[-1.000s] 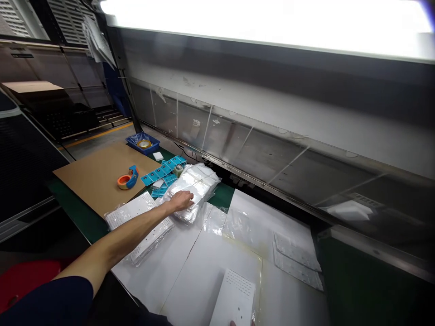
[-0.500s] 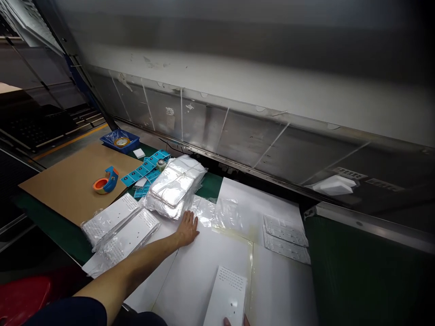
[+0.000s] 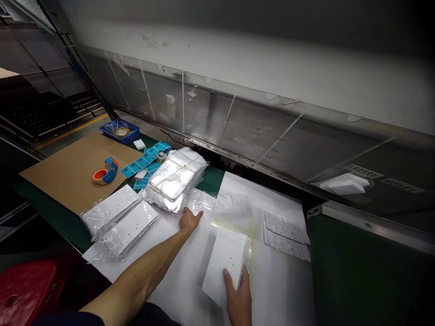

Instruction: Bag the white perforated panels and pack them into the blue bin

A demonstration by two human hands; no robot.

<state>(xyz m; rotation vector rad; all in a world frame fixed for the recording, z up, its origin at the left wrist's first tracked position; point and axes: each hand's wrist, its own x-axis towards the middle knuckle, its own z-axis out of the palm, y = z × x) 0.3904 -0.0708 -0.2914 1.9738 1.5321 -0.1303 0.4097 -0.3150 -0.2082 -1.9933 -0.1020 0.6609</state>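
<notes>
My left hand (image 3: 189, 219) is stretched forward on the white sheet (image 3: 272, 290). Its fingers pinch the near edge of a clear plastic bag (image 3: 204, 204) lying beside a tied bundle of clear bags (image 3: 176, 177). My right hand (image 3: 239, 299) holds the near end of a white perforated rectangular panel (image 3: 226, 261), which lies flat on the sheet in front of me.
Two bagged white panels (image 3: 119, 221) lie at the left. Behind them are a cardboard sheet (image 3: 68, 175), an orange and blue tape dispenser (image 3: 104, 171), blue labels (image 3: 145, 159) and a blue tray (image 3: 119, 131). Two flat clear trays (image 3: 286, 235) lie at the right. A red stool (image 3: 27, 290) stands below left.
My left hand left the bundle, came back to the loose bag's edge and closed on it. My right hand pushed the white panel forward into view.
</notes>
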